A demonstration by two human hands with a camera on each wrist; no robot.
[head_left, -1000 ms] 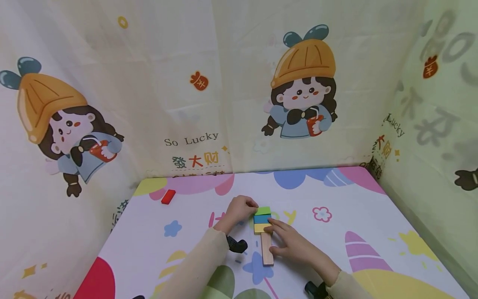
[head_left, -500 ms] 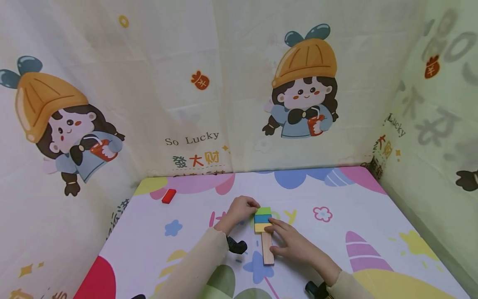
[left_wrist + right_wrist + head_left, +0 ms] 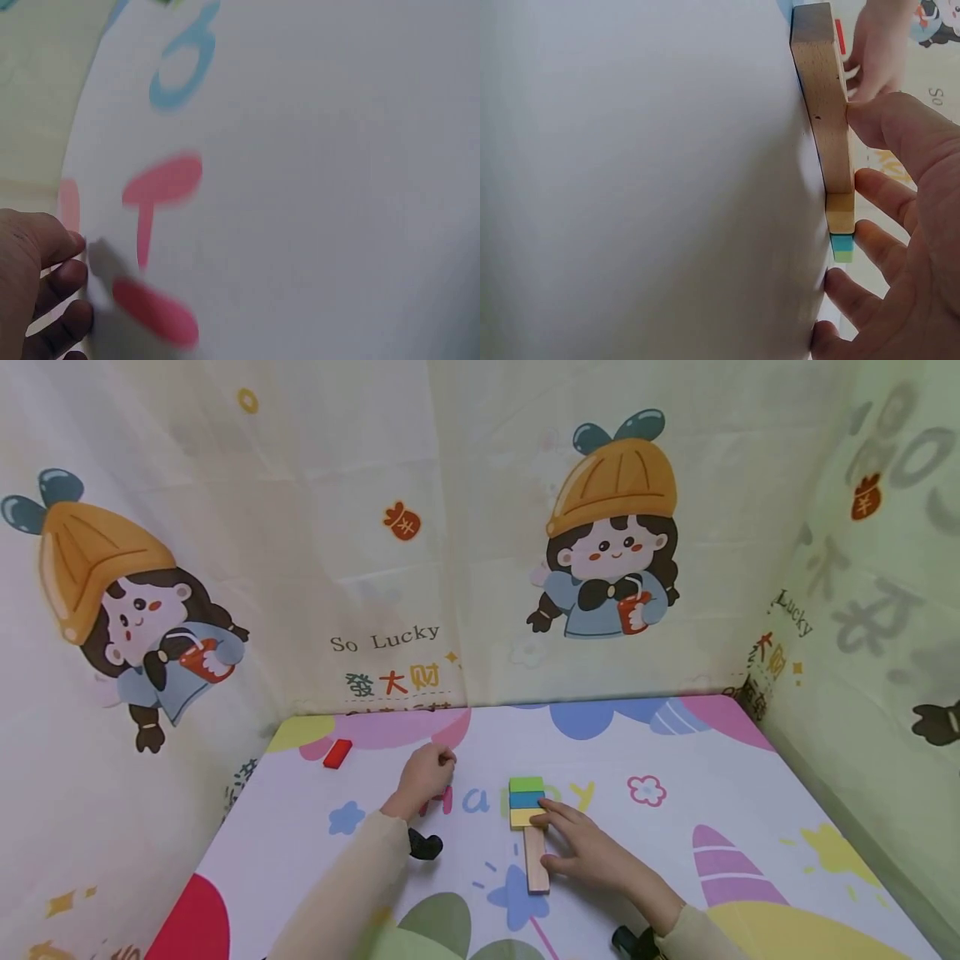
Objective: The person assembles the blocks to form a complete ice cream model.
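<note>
Flat on the table lie a green block (image 3: 527, 784), a blue block (image 3: 524, 800) and a yellow block (image 3: 520, 817), touching in a column. A long plain wooden block (image 3: 536, 862) extends from the yellow one toward the near side. My right hand (image 3: 588, 847) rests along the right side of this row, fingers spread and relaxed; in the right wrist view its thumb touches the wooden block (image 3: 826, 112). To the left of the row, my left hand (image 3: 424, 774) hovers above the printed letters, fingers loosely curled, holding nothing.
A red block (image 3: 338, 754) lies alone near the far left of the table, beyond the left hand. The tabletop (image 3: 600, 927) has a colourful printed cover. Printed cloth walls (image 3: 487, 668) enclose its back and sides. Black straps or cameras are on both wrists.
My left hand has let go of the green block and moved left, away from the row. The green block now lies straight against the blue one. My right hand stays in place.
</note>
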